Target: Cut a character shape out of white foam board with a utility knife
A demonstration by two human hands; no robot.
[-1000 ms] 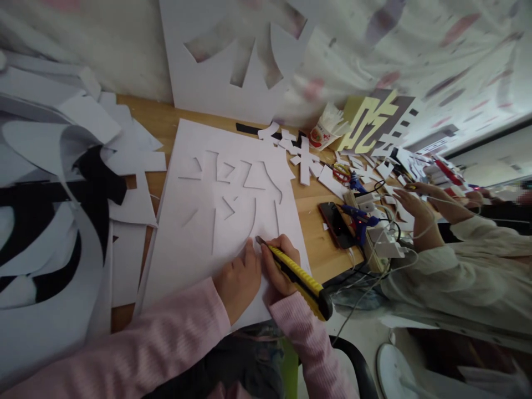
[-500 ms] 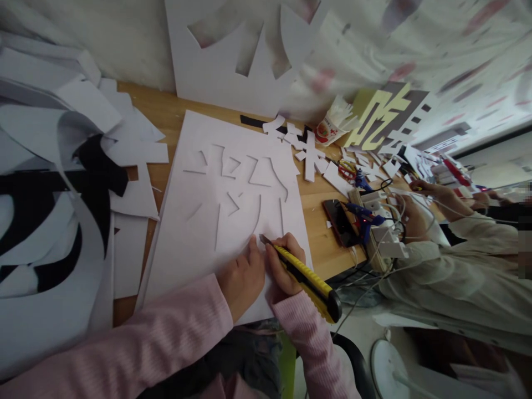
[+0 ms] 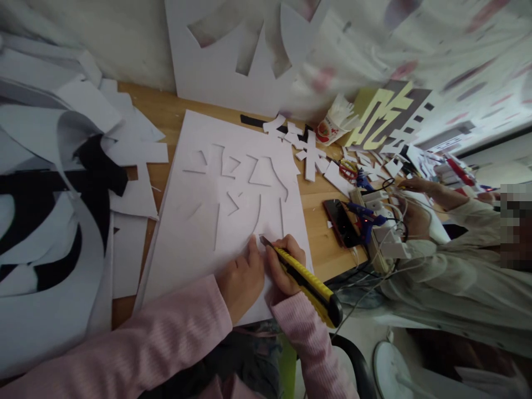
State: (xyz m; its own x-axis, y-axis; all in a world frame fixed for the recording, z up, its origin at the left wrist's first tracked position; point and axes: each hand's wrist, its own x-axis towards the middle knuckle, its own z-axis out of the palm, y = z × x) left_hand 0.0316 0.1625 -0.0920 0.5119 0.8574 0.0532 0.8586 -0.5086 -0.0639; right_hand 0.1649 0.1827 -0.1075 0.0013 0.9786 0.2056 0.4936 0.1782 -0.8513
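A white foam board [image 3: 187, 221] lies on the table, with slits forming strokes of a character cut into it. My right hand [image 3: 286, 266] is closed around a yellow and black utility knife [image 3: 310, 282]. The blade tip touches the board near the lower end of a curved slit. My left hand [image 3: 245, 282] rests on the board just left of the blade. Its index finger is stretched out beside the tip, the other fingers loosely bent, with nothing held.
White offcuts and black-and-white sheets [image 3: 54, 238] pile up at left. A board with cut-outs [image 3: 220, 66] leans behind. To the right are cut pieces [image 3: 310, 158], a phone [image 3: 341, 221], a blue glue gun [image 3: 366, 213], a power strip [image 3: 388, 241] and another person's sleeve [image 3: 436, 271].
My hands and the knife stay almost in place. The other person's hand at the right has shifted slightly left.
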